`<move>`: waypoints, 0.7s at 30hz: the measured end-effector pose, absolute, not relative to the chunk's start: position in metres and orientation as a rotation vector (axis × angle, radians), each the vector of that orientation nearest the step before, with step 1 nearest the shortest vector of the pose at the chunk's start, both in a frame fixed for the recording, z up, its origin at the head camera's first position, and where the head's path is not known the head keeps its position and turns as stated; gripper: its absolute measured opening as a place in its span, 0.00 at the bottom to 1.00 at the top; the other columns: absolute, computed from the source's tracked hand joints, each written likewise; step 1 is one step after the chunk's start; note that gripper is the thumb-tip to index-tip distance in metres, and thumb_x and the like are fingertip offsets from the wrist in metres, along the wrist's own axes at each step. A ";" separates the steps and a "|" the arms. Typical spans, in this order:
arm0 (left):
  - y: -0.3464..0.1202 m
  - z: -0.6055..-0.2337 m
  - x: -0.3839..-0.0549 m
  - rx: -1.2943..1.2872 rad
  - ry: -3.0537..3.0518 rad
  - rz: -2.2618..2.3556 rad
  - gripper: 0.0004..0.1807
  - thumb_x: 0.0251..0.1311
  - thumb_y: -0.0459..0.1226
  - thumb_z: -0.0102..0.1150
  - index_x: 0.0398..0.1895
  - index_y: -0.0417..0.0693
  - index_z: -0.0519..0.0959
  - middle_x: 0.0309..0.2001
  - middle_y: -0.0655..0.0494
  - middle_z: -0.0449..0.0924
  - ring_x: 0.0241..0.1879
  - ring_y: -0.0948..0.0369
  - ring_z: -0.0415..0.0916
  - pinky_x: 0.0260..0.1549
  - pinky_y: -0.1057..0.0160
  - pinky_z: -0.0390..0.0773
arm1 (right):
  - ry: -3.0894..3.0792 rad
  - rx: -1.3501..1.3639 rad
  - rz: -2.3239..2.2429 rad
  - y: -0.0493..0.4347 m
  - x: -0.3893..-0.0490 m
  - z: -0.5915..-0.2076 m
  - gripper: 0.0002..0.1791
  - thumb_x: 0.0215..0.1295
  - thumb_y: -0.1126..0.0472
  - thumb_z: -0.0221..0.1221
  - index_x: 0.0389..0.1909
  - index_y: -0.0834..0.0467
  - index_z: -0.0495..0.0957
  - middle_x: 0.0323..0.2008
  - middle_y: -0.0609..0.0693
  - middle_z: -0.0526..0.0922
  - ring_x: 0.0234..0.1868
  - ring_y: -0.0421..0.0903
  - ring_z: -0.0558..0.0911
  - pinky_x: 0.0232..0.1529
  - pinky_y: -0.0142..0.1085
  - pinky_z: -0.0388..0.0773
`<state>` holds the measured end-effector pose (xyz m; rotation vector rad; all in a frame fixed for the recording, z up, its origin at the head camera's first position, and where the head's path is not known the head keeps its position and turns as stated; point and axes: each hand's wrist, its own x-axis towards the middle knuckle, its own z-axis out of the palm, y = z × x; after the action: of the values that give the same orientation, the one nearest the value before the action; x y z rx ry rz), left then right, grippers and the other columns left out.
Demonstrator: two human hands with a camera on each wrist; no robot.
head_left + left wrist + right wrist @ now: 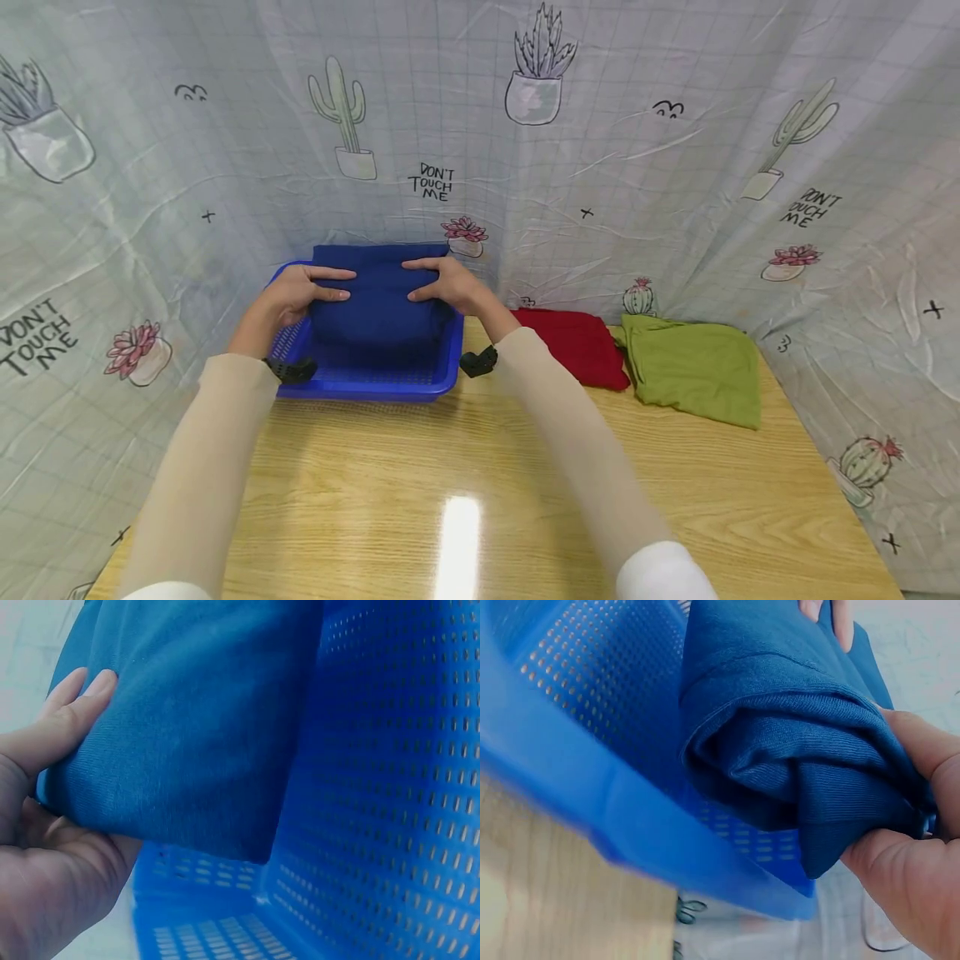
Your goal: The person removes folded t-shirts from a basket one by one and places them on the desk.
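A folded dark blue cloth (378,308), thick and layered, is held between both hands at a blue plastic basket (367,390). My left hand (295,292) grips its left end, with fingers on top and the thumb side underneath in the left wrist view. At the other end, my right hand (453,283) pinches the cloth between thumb and fingers. Rolled layers of the cloth (780,750) show at that end in the right wrist view. Its lower part hangs inside the basket walls, while the far edge rises above the back rim.
To the right of the basket lie a folded red cloth (588,350) and a folded green cloth (697,367), side by side on the wooden table (360,483). A printed curtain (585,167) closes off the back and sides. The right forearm passes in front of the red cloth.
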<state>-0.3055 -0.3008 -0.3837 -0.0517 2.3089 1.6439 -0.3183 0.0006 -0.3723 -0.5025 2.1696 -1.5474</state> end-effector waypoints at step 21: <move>-0.215 -0.341 -0.240 0.031 2.521 1.562 0.25 0.61 0.37 0.72 0.63 0.53 0.82 0.75 0.47 0.64 0.27 0.54 0.75 0.27 0.58 0.78 | 2.527 -0.533 -1.257 0.075 -0.267 -0.332 0.33 0.62 0.60 0.72 0.69 0.43 0.76 0.73 0.53 0.67 0.74 0.50 0.64 0.67 0.44 0.71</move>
<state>-0.2401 -0.2147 -0.3411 0.0307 2.5205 1.5622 -0.2665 0.0746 -0.3320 -0.5329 2.5265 -1.2569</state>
